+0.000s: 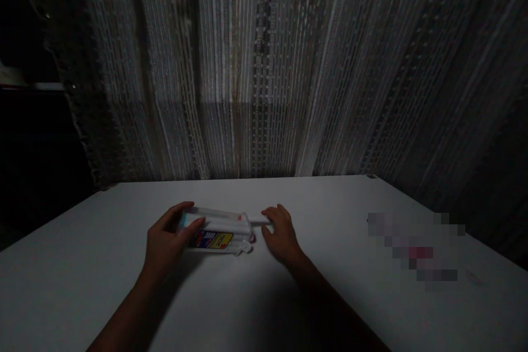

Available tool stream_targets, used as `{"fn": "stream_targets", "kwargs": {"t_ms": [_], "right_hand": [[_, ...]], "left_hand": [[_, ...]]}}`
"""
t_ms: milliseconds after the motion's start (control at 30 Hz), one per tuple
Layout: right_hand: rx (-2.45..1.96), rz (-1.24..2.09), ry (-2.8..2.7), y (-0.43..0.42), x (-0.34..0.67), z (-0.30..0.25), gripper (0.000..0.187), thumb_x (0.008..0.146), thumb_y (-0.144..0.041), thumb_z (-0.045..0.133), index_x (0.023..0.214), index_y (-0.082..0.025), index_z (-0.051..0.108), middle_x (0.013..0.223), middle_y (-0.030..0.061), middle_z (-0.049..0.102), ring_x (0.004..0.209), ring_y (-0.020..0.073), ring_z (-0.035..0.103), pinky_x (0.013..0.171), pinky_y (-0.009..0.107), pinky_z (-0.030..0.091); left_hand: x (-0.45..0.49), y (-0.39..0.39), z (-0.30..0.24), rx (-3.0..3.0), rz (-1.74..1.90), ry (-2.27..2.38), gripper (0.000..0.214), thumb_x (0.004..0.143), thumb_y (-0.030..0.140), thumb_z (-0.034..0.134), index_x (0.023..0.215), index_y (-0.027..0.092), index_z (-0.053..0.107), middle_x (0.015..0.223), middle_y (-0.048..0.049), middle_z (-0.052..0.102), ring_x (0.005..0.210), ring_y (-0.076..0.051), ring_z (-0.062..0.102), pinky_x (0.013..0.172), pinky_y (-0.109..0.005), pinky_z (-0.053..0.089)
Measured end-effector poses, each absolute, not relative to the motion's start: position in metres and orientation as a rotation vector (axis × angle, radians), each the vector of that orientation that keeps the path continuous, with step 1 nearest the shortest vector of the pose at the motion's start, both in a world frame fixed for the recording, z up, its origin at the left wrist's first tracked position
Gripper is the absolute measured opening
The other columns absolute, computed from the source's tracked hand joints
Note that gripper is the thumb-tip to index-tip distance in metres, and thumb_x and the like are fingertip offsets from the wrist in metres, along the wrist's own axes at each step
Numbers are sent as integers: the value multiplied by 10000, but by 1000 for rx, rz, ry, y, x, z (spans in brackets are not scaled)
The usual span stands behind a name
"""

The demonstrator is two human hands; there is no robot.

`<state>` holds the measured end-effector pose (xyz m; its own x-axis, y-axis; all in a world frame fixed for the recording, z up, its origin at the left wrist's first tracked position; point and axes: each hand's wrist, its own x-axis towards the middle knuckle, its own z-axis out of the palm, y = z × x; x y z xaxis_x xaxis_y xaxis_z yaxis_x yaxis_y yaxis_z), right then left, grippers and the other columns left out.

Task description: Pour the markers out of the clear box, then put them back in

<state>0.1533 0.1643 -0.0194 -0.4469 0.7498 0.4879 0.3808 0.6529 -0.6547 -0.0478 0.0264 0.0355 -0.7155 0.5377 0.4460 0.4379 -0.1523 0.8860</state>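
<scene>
A clear plastic packet of white sticks [220, 231], with a red, yellow and blue label, lies on the white table [103, 264]. My left hand [165, 242] grips the packet's left end, thumb on top. My right hand [280, 231] is at the packet's right end, fingertips pinched on one white stick [258, 220] that pokes out of the open end.
A blurred patch [416, 247] covers something on the table at the right. A curtain of hanging threads [264, 66] stands behind the table's far edge. The room is dim, and the left side is dark.
</scene>
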Motion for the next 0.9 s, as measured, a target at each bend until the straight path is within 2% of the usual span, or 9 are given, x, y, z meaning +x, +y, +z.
{"fn": "stream_targets", "kwargs": {"t_ms": [100, 233, 400, 467, 533, 667, 900], "right_hand": [[-775, 658, -2179, 158, 152, -16, 435, 714, -136, 545, 1140, -186, 620, 1203, 108, 602, 1201, 260, 463, 1084, 476, 267], [-872, 584, -2214, 157, 155, -15, 410, 760, -131, 475, 1146, -128, 615, 1149, 152, 608, 1141, 265, 485, 1048, 450, 321], [-697, 570, -2317, 149, 153, -10, 568, 682, -67, 488, 1245, -121, 535, 1251, 136, 549, 1207, 243, 426, 1063, 399, 304], [-612, 651, -2376, 144, 151, -9, 588, 681, -88, 531, 1265, -154, 513, 1243, 118, 560, 1170, 235, 458, 1028, 382, 336], [-621, 714, -2411, 142, 151, -7, 514, 704, -127, 570, 1214, -185, 548, 1176, 99, 601, 1090, 228, 510, 958, 361, 383], [-773, 716, -2455, 143, 154, -4, 221, 787, -178, 543, 975, -169, 658, 998, 96, 664, 961, 224, 573, 855, 336, 412], [-701, 785, -2445, 140, 154, 5, 347, 730, -206, 620, 1075, -230, 650, 1037, 47, 685, 929, 213, 599, 782, 287, 414]], "left_hand": [[-44, 28, 35, 1106, 2033, 1972, 472, 484, 441, 783, 877, 198, 689, 841, -38, 653, 747, -210, 579, 612, -268, 468], [-46, 28, 34, 1033, 2048, 1950, 485, 500, 445, 775, 901, 187, 684, 827, -38, 652, 754, -204, 574, 612, -262, 472], [-49, 29, 34, 1023, 2032, 1931, 479, 497, 434, 786, 895, 187, 683, 828, -33, 643, 751, -193, 575, 595, -248, 477], [-47, 30, 34, 963, 2042, 1891, 477, 487, 422, 788, 885, 182, 679, 853, -36, 647, 765, -197, 587, 596, -246, 485], [-46, 30, 34, 886, 2065, 1846, 478, 493, 421, 783, 889, 179, 671, 868, -34, 646, 743, -189, 595, 580, -244, 490], [-48, 32, 31, 783, 2060, 1745, 533, 485, 441, 801, 924, 173, 660, 833, -17, 641, 613, -149, 586, 522, -248, 499], [-53, 33, 28, 650, 2027, 1545, 563, 463, 460, 832, 895, 145, 656, 656, 9, 635, 519, -134, 581, 480, -240, 486]]}}
